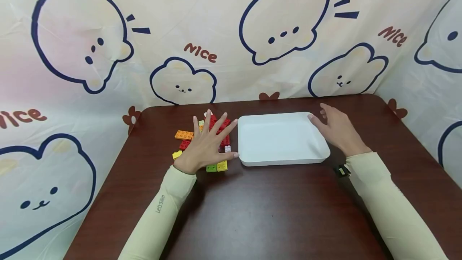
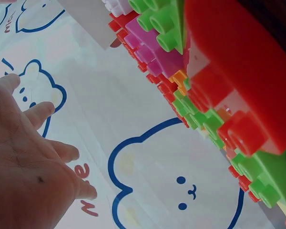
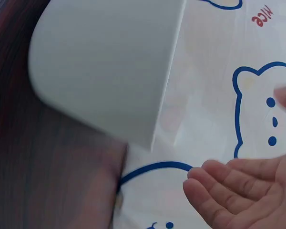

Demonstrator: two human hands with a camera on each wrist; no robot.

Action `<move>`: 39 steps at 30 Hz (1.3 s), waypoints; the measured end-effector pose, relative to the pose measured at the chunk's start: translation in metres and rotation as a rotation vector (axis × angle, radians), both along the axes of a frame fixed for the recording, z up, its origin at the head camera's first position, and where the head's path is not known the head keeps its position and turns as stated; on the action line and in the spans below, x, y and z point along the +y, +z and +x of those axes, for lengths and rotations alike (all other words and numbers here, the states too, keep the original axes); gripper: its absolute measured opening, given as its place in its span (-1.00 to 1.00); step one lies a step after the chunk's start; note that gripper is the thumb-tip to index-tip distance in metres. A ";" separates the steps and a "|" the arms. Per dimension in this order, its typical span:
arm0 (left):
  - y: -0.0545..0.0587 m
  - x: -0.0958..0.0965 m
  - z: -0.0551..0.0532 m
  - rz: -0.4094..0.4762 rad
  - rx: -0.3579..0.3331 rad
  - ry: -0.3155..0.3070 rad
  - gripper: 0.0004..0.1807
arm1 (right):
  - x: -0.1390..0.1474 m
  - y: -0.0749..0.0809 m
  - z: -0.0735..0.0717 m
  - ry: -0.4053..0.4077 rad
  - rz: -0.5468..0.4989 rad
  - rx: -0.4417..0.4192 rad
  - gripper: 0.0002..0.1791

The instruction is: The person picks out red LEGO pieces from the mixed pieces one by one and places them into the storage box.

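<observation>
My left hand [image 1: 203,147] is spread wide over a pile of toy building bricks, its fingers apart. Red bricks [image 1: 225,125], an orange brick [image 1: 184,135], a yellow brick [image 1: 222,166] and a green brick [image 1: 211,168] show around it. In the left wrist view a large red brick [image 2: 248,67] and a purple brick [image 2: 155,50] stand close to the palm, with nothing held. At the right end of a white tray [image 1: 281,139] is my right hand [image 1: 339,129], thumb near the rim and fingers extended. The right wrist view shows that hand apart from the tray's side [image 3: 105,67].
The tray and bricks lie on a dark brown table [image 1: 270,212]. A cloth [image 1: 231,31] printed with cartoon faces hangs behind and beside the table. A dark band or watch [image 1: 341,171] sits at the right wrist.
</observation>
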State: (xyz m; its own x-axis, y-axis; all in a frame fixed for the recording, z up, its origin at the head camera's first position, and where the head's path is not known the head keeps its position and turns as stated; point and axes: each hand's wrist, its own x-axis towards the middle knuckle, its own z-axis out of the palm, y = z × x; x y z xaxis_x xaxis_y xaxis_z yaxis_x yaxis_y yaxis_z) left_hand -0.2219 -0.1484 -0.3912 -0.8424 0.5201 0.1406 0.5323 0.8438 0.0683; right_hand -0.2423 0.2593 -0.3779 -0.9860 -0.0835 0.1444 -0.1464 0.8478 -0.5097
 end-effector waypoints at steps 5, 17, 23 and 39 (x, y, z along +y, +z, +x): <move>0.000 -0.001 -0.001 -0.006 -0.007 0.007 0.05 | -0.002 -0.004 -0.007 -0.048 -0.047 -0.058 0.00; -0.001 -0.002 -0.002 -0.012 -0.011 0.005 0.05 | 0.003 -0.018 -0.017 -0.049 0.032 -0.320 -0.21; -0.003 -0.002 -0.003 -0.016 -0.005 0.004 0.04 | 0.004 -0.022 -0.019 -0.030 0.086 -0.324 -0.38; 0.007 -0.010 -0.011 -0.017 0.024 0.034 -0.08 | 0.006 -0.027 -0.023 -0.015 0.117 -0.326 -0.41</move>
State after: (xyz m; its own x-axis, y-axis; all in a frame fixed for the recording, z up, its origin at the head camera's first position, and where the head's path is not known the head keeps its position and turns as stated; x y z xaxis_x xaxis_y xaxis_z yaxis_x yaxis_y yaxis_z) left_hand -0.2333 -0.1589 -0.3846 -0.8562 0.4938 0.1522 0.5046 0.8624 0.0410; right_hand -0.2656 0.2655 -0.4050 -0.9799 -0.0659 -0.1884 0.0213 0.9040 -0.4269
